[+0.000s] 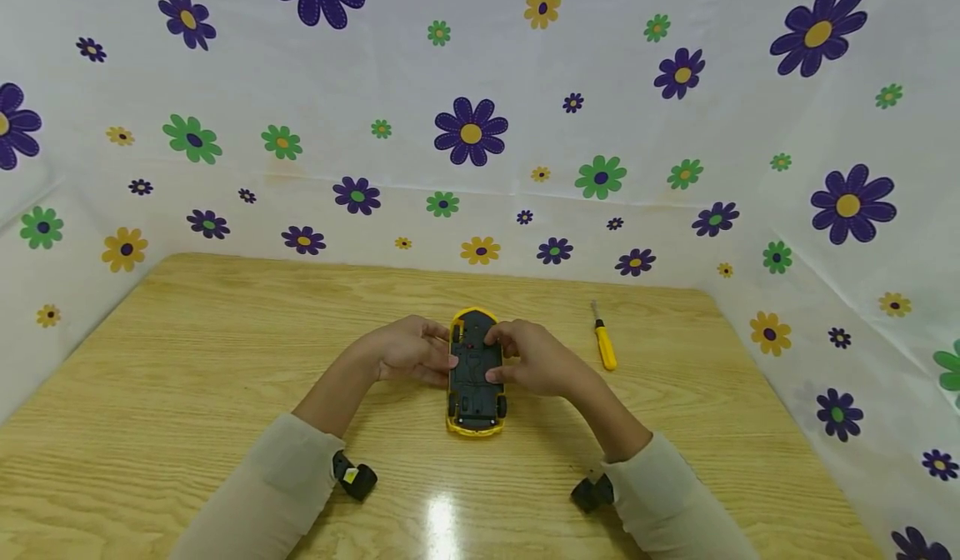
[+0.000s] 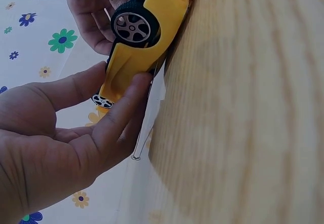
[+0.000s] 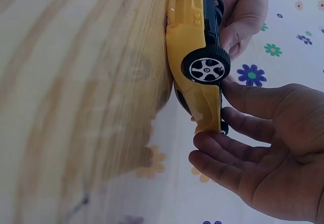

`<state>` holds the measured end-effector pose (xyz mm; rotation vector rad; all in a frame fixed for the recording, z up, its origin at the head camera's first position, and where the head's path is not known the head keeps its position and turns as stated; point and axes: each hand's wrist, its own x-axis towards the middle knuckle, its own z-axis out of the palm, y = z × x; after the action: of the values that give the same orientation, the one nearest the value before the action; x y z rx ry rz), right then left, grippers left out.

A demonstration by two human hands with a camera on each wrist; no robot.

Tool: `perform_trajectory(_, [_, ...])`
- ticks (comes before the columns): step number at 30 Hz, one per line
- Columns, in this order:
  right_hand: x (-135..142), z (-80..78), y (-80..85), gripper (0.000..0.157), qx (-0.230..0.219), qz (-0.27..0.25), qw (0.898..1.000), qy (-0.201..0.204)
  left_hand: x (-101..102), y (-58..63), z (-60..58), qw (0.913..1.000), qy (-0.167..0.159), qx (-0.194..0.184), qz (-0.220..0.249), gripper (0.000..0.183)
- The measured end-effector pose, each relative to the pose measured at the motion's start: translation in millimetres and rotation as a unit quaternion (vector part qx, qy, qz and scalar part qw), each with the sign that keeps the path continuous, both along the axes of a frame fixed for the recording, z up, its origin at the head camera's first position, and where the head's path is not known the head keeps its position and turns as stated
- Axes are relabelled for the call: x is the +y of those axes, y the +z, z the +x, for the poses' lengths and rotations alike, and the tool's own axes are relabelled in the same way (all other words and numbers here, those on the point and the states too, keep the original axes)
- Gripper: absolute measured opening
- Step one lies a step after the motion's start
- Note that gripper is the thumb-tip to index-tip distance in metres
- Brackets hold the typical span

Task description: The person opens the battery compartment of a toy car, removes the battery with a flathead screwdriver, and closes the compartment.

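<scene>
A yellow toy car [image 1: 476, 377] lies upside down on the table, its dark underside facing up. My left hand [image 1: 411, 350] holds its left side, thumb on the underside and fingers along the yellow body, as the left wrist view shows the car [image 2: 132, 64] between them. From the other side my right hand [image 1: 536, 358] grips the car, thumb and index finger at the underside. In the right wrist view, a silver-spoked wheel [image 3: 206, 69] shows beside the right thumb, and the other fingers lie near the car's far end.
To the right of the hands, a screwdriver [image 1: 606, 347] with a yellow and black handle lies on the wooden table [image 1: 225, 360]. A white flower-printed cloth [image 1: 420, 68] stands behind and at both sides. Black wrist devices [image 1: 358, 481] sit at the cuffs.
</scene>
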<state>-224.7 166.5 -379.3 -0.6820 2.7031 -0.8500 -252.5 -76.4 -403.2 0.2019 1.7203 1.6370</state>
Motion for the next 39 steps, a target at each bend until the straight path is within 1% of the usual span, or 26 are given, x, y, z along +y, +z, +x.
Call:
perform_trajectory(11, [0, -0.7, 0.8, 0.034, -0.039, -0.034, 0.999, -0.004, 1, 0.7, 0.4, 1.0000, -0.003, 0.005, 0.004, 0.067])
perform_trajectory(15, [1, -0.4, 1.4, 0.034, -0.046, -0.047, 0.998, 0.000, 1, 0.8, -0.2, 1.0000, 0.001, 0.001, 0.003, 0.068])
perform_trajectory(19, [0, 0.0, 1.6, 0.034, -0.048, -0.054, 0.997, -0.009, 2, 0.8, -1.1, 1.0000, 0.006, -0.001, 0.002, 0.069])
perform_trajectory(25, [-3, 3.5, 2.3, 0.036, -0.043, -0.045, 0.997, -0.034, 2, 0.6, -0.9, 0.9999, 0.009, -0.003, -0.003, 0.069])
perform_trajectory(30, [-5, 5.7, 3.8, 0.037, -0.035, -0.036, 0.998, -0.046, 2, 0.0, -1.5, 0.9999, 0.012, -0.005, -0.005, 0.067])
perform_trajectory(39, [-7, 9.6, 7.0, 0.041, -0.002, -0.019, 0.998, -0.063, 1, -1.3, -3.5, 0.9999, 0.012, -0.012, -0.001, 0.069])
